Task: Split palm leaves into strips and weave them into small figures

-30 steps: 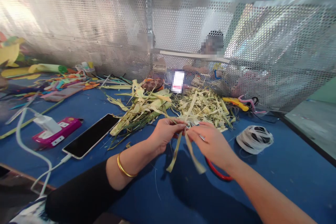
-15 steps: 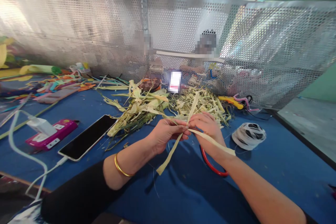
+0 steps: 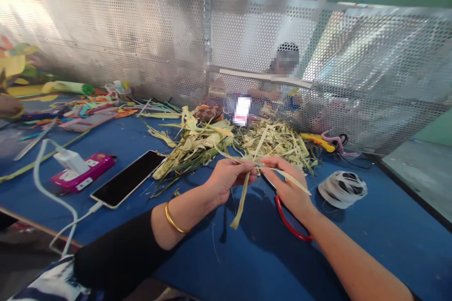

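Pale, dry corn-husk strips (image 3: 240, 204) cross one another in the middle of the view, fanning out in several directions. My left hand (image 3: 224, 179) pinches them near the crossing between thumb and fingers. From the other side, the fingertips of my right hand (image 3: 291, 190) close on the same crossing, and one strip lies back over that hand. What the fingertips cover at the crossing is hidden. Beneath my right hand, red-handled scissors (image 3: 284, 220) lie on the blue tabletop (image 3: 254, 258). A gold bangle (image 3: 172, 218) circles my left wrist.
Beyond my hands are a heap of husks (image 3: 201, 148) and a pile of shreds (image 3: 282, 138). A spool of white thread (image 3: 342, 189) stands right. Left lie a phone (image 3: 129, 178) and a purple power strip (image 3: 84, 173). A perforated panel (image 3: 158, 47) spans the back; another person's hand (image 3: 10, 106) shows far left.
The view has shifted slightly, so the table things appear farther right. My right fingers have loosened and moved a little away from my left fingertips; the lower strip hangs more steeply.
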The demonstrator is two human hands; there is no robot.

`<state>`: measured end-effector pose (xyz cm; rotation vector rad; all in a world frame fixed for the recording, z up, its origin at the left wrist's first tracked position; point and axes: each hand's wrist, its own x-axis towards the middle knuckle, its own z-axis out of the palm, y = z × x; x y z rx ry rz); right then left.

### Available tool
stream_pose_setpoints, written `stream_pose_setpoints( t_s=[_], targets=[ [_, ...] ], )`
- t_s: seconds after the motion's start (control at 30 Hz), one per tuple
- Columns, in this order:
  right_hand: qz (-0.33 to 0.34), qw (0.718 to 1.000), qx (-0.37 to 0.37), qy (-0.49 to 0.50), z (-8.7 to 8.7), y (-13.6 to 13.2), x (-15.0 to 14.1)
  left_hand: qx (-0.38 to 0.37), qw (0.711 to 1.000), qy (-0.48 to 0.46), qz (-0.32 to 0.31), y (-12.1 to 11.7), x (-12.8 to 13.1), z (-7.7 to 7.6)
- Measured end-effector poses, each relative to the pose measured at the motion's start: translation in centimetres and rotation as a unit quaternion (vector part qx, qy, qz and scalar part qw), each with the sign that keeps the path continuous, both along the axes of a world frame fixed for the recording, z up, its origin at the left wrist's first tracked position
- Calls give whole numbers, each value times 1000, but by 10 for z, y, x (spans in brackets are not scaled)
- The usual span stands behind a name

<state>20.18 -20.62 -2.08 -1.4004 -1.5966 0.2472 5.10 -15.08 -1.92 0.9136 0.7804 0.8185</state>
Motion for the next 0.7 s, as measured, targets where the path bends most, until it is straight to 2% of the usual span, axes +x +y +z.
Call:
stream_pose_setpoints(
  t_s=[0.1,0.17,0.27,0.33,0.4,0.47,0.5,0.6,0.7],
  targets=[
    [-4,997,-25,69,-1,1,-1,2,1000,14,22,1,1,0],
    [-37,991,-8,131,-2,5,5,-6,999,14,32,2,1,0],
    [-182,953,112,215,0,10,20,-13,999,13,30,1,0,2],
    [-239,941,191,142,6,10,29,-11,1000,17,19,1,0,3],
    [-206,957,201,-24,11,8,32,-6,1000,18,7,-1,0,3],
    [-120,971,141,-151,12,5,26,1,1000,16,-6,-2,0,3],
    [-87,975,103,-177,10,4,22,7,1000,15,-13,-3,0,2],
    [-41,982,12,-186,-1,5,9,36,999,22,-31,-5,2,-2],
    [-30,990,-44,-131,-11,8,2,64,997,33,-41,-7,4,-7]
  ],
)
